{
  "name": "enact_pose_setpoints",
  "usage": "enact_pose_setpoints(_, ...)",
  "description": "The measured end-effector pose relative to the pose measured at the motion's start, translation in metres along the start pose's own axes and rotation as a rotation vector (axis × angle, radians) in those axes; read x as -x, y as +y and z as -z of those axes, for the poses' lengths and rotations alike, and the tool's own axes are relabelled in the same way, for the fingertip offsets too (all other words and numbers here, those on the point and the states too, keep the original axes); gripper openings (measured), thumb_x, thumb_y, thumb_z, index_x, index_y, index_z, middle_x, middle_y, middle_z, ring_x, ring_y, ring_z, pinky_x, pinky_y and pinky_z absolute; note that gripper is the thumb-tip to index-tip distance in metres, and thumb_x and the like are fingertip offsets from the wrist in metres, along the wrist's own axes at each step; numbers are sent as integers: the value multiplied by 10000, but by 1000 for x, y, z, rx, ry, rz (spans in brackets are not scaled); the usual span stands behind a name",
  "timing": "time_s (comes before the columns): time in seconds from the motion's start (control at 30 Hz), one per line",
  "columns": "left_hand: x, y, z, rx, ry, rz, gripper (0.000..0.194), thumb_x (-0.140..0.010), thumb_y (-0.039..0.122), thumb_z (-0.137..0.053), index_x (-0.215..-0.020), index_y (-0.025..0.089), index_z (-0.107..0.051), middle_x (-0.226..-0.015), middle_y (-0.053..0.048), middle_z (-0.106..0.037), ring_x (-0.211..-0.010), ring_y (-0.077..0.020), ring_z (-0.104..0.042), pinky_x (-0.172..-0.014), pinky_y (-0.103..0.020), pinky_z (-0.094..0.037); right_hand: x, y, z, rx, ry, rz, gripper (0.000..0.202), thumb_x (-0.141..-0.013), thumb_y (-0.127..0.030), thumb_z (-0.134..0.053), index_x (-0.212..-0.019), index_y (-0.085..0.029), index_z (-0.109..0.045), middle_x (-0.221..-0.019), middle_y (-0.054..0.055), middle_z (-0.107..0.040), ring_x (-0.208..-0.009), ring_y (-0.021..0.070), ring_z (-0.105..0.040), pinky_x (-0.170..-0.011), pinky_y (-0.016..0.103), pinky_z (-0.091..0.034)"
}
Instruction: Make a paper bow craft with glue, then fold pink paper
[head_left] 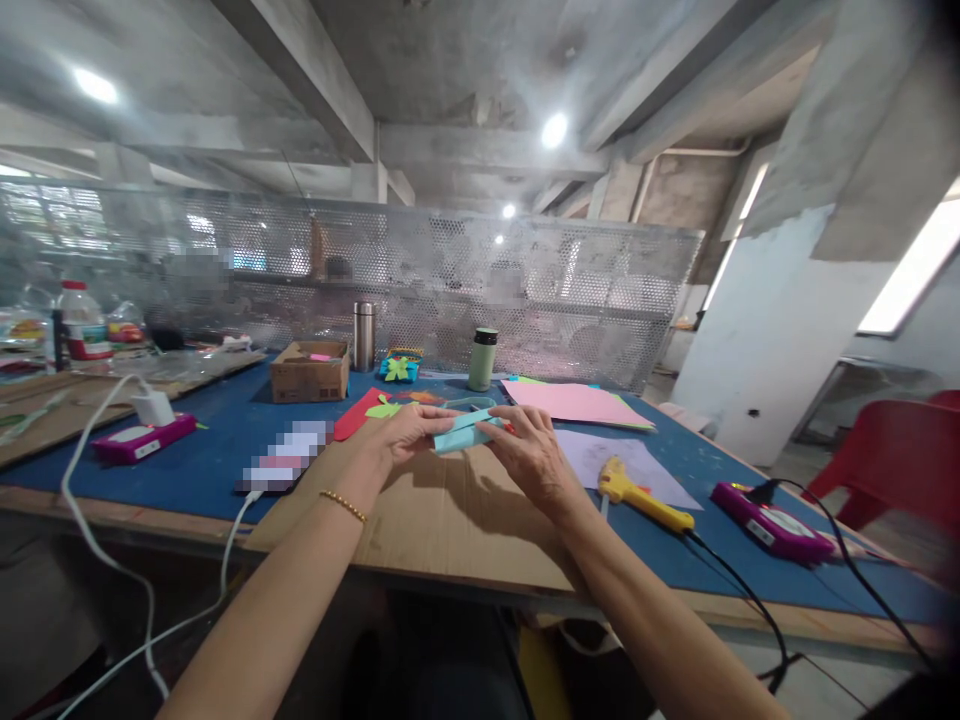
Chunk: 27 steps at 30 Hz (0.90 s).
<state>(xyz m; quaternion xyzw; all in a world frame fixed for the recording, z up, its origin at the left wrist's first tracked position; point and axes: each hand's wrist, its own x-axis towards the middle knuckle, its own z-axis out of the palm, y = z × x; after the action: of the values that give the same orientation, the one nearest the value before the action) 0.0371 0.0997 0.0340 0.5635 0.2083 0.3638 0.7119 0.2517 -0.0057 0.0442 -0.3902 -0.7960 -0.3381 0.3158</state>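
Observation:
A folded piece of light blue paper (461,433) is held between both hands above a brown cardboard sheet (450,520). My left hand (415,433) pinches its left end, fingers closed on it. On the right end, my right hand (532,455) has its fingers closed too, with a small bit of orange-red showing by the fingertips. Green paper leaf shapes (382,407) and a red paper piece (362,414) lie just beyond my left hand. To the right, a yellow glue gun (645,497) rests by a lilac paper sheet (637,462).
Pink paper sheets (577,403), a green bottle (482,360), a steel flask (364,337) and a cardboard box (310,372) stand or lie farther back. Purple power strips (146,440) sit at both sides. A phone (285,457) with a white cable lies left; a black cord trails right.

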Motion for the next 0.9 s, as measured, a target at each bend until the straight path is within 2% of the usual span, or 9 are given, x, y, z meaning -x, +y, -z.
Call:
enact_pose_setpoints(0.1, 1, 1, 0, -4, 4, 5, 482, -600, 255, -936, -1028, 95, -785, -913, -134, -758, -763, -170, -689, -714, -268, -528, 1, 0, -1, -12, -4, 10, 235, -979, -192, -550, -1132, -294, -694, -1225, 80, -654, -1064, 254, -559, -925, 447, -434)
enact_pose_setpoints(0.23, -1, 1, 2, 10, 89, -11, 370, -636, 191, -909, -974, 102, -789, -880, -115, -755, -725, -150, -675, -713, -272, -540, 2, 3, -3, -45, -6, -4, 331, -953, -244, -603, -1282, -274, -621, -1256, 111, -640, -1110, 293, -555, -937, 490, -452)
enact_pose_setpoints(0.4, -6, -1, 6, 9, 211, -73, 323, -625, 172, -911, -909, 96, -776, -833, -96, -743, -687, -141, -655, -674, -278, -538, 6, 12, -12, -259, 124, -197, 553, -877, -319, -700, -1400, -295, -524, -1302, 114, -566, -1180, 307, -548, -996, 512, -486)
enact_pose_setpoints(0.53, -6, -3, 6, -9, 190, -83, 365, -584, 204, -934, -898, 96, -782, -821, -98, -741, -679, -141, -648, -667, -276, -527, 6, 13, -18, -510, 107, -362, 464, -896, -370, -675, -1341, -286, -572, -1227, 99, -564, -1064, 243, -620, -904, 417, -571)
enact_pose_setpoints(0.7, -3, -3, 4, -63, 102, -71, 479, -560, 314, -947, -960, 97, -795, -874, -125, -751, -707, -156, -655, -680, -272, -506, 4, 9, -16, -510, 61, -284, 290, -910, -332, -665, -1198, -309, -690, -1172, 86, -577, -1111, 247, -600, -958, 435, -542)
enact_pose_setpoints(0.9, -2, -1, 4, -89, 62, -46, 506, -552, 339, -947, -974, 102, -800, -872, -133, -757, -715, -164, -657, -690, -277, -496, 4, 11, -17, -451, 63, -211, 172, -910, -297, -669, -1049, -327, -766, -1167, 82, -600, -1030, 239, -614, -866, 431, -557)
